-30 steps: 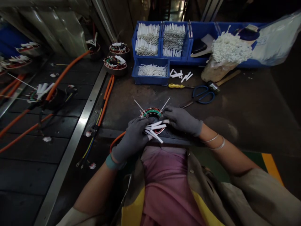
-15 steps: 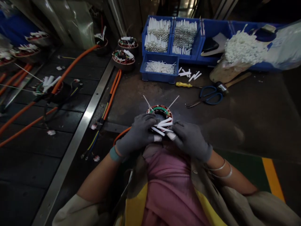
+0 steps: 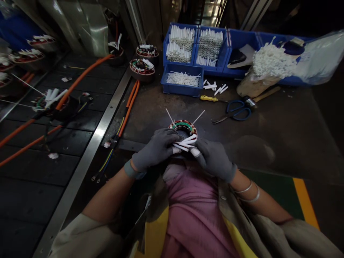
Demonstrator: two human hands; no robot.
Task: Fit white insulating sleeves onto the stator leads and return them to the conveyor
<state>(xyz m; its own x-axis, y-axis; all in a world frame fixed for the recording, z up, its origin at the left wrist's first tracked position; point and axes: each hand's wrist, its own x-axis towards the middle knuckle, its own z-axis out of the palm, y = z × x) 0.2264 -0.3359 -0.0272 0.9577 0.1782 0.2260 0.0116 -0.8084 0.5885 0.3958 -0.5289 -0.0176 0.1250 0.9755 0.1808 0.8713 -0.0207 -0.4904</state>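
Observation:
A ring-shaped coil part (image 3: 185, 125) with green and red windings lies at the table's near edge. Two thin white sticks rise from its far side, and several white tubes (image 3: 188, 141) lie across its near side. My left hand (image 3: 158, 147), in a grey glove, is closed at the ring's left near side, its fingertips by the tube ends. On the right, my right hand (image 3: 216, 157), also gloved, has its fingers curled in at the tubes' right ends. What the fingertips of either hand pinch is too small to make out.
Blue bins of white tubes (image 3: 181, 43) and a blue tray of thin sticks (image 3: 182, 87) stand at the back. Scissors (image 3: 238, 110), a yellow-handled tool (image 3: 209, 98) and a hammer (image 3: 251, 103) lie to the right. More coil parts (image 3: 142, 70) with orange cables stand left.
The white tubes at the ring's near side lie closer together, and both hands have shifted slightly. The surroundings have moved a little in the view.

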